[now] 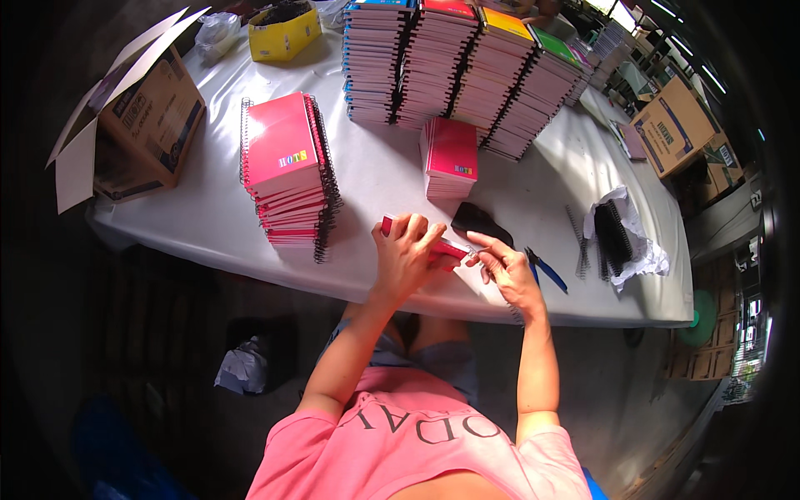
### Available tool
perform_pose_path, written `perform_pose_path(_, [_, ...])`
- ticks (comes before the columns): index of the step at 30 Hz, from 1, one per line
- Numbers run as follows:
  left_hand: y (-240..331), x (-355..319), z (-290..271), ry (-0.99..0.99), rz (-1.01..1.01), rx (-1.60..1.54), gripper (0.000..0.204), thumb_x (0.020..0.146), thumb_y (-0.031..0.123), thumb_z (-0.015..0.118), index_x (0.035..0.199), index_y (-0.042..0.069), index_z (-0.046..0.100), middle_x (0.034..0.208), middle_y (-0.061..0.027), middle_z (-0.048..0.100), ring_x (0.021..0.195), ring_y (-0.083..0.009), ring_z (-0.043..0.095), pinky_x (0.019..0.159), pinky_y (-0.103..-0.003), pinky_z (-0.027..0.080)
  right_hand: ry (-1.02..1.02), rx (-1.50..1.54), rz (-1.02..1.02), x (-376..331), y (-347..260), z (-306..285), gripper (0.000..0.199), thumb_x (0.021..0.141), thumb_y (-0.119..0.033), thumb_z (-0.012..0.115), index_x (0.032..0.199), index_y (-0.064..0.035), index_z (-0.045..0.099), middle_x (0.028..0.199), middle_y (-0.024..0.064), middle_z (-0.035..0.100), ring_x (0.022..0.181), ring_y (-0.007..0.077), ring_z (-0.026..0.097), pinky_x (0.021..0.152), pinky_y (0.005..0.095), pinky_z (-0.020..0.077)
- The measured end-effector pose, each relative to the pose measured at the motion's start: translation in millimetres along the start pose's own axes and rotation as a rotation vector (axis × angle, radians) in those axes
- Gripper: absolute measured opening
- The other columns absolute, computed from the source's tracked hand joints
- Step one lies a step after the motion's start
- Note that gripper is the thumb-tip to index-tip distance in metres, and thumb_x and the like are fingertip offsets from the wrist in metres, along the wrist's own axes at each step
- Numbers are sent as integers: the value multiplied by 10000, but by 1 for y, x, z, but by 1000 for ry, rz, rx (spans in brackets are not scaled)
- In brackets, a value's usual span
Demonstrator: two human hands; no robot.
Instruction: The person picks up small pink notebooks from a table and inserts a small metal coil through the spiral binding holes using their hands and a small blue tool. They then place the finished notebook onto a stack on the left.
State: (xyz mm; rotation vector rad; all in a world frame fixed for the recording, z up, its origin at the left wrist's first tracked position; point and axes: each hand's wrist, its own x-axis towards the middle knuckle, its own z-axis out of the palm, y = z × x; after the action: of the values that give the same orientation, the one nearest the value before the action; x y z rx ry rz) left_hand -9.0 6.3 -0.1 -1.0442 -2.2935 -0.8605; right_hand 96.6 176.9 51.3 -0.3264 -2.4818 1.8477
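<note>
My left hand (402, 254) is wrapped round a small red notebook (450, 248), held tilted near the table's front edge. At the notebook's right end, the fingers of my right hand (510, 271) are pinched on a thin wire spiral coil (517, 315), part of which shows below my palm. How far the coil runs into the notebook is hidden by my fingers. Just beyond my hands lies a dark, soft-looking object (482, 221). Blue-handled pliers (547, 272) rest right of my right hand. A short pile of red notebooks (452, 154) sits farther back.
Coil-bound red notebooks (283, 154) are piled at left, beside an open cardboard box (150, 125). Tall notebook stacks (442, 62) and a yellow container (285, 35) stand at the back. Black spiral coils (612, 233) lie on crumpled white paper (647, 258) at right.
</note>
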Motion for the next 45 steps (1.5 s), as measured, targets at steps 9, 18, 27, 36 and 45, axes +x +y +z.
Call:
perform_pose_path(9, [-6, 0, -4, -22, 24, -110, 461, 658, 515, 716, 926, 150, 628, 993, -16, 524, 1002, -229, 456, 851, -448, 289, -36, -264, -161, 5, -3, -4, 258, 892, -127, 595, 1137, -45, 597, 857, 94, 631, 731, 140, 604, 651, 276, 494])
perform_pose_path(18, [-9, -6, -7, 78, 25, -277, 566, 532, 472, 839, 871, 95, 590, 1271, -182, 352, 1178, -397, 309, 966, -541, 319, 105, -715, -5, 54, 36, -33, 373, 727, -136, 581, 1090, -71, 522, 1207, 120, 519, 1137, 308, 484, 945, 427, 384])
perform_pose_path(27, [-17, -4, -8, 47, 15, -314, 554, 510, 447, 856, 823, 76, 588, 1270, -181, 363, 1184, -384, 314, 975, -520, 321, 50, -904, -180, 15, 5, 1, 283, 703, -178, 699, 968, -135, 610, 1126, 90, 547, 1066, 279, 530, 897, 408, 435])
perform_pose_path(36, [-18, -3, -6, 7, 30, -346, 519, 526, 432, 849, 810, 82, 591, 1258, -176, 373, 1144, -360, 333, 925, -485, 358, -23, 638, -496, 26, 31, -16, 159, 725, 37, 652, 879, 7, 627, 915, 226, 672, 894, 313, 660, 836, 432, 529])
perform_pose_path(45, [-17, -7, -5, -10, 49, -381, 496, 555, 442, 826, 809, 83, 597, 1203, -171, 370, 1111, -352, 344, 899, -469, 360, -194, 383, -288, 23, 25, -7, 114, 739, 83, 661, 844, 40, 670, 906, 149, 690, 908, 206, 650, 839, 325, 511])
